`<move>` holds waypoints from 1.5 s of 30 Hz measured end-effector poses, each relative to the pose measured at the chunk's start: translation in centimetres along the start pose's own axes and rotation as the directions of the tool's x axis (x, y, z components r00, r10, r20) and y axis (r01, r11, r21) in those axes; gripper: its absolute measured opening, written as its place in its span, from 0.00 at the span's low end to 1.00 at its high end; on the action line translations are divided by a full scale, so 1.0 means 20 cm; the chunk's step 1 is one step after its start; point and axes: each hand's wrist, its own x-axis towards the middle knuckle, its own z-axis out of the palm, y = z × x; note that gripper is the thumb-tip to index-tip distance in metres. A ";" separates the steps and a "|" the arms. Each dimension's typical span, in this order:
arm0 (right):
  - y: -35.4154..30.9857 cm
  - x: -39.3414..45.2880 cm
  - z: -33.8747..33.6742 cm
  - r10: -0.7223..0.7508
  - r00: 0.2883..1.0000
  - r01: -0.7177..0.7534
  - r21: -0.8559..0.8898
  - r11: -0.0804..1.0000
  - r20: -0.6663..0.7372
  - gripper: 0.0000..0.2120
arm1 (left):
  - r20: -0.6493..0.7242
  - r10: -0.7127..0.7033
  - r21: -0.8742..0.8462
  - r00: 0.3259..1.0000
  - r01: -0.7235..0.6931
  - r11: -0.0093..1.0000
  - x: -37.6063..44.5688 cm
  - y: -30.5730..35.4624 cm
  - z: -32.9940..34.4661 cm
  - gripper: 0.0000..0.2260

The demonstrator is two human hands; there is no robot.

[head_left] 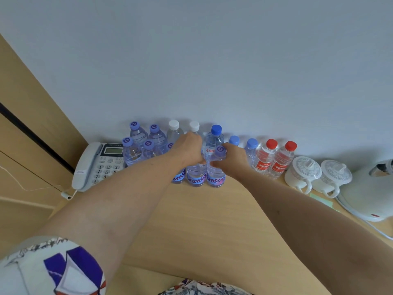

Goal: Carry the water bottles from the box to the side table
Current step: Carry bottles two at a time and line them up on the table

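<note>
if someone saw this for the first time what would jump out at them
Two bare arms reach across the wooden table, the left hand and right hand gripping purple-capped water bottles at its middle. Behind them a row of bottles lines the wall, ending in two red-capped bottles on the right. A white desk phone sits left; two lidded white cups sit right.

Soft, even daylight fills the scene, with a cool bluish cast on the far wall [212,60]. Faint shadows sit behind the bottle caps [216,129]. Wide-angle distortion bends the table edge [148,266] and corners. The near sleeve [53,269] is slightly blurred; detail is soft throughout.
</note>
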 end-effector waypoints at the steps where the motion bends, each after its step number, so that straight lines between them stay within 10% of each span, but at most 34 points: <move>1: 0.00 0.00 0.00 0.008 1.000 -0.008 0.005 1.000 -0.010 0.14 | -0.008 -0.002 0.000 1.000 0.002 1.000 0.00 0.00 0.00 0.18; 37: 0.04 -0.01 0.02 -0.038 0.999 0.038 0.025 0.999 0.011 0.24 | -0.099 0.029 0.073 0.995 -0.022 0.997 0.07 -0.04 0.04 0.27; 45: 0.01 -0.01 0.04 0.029 0.996 -0.022 0.077 0.997 -0.089 0.17 | 0.021 0.085 0.084 0.996 -0.086 0.993 0.03 -0.04 -0.03 0.15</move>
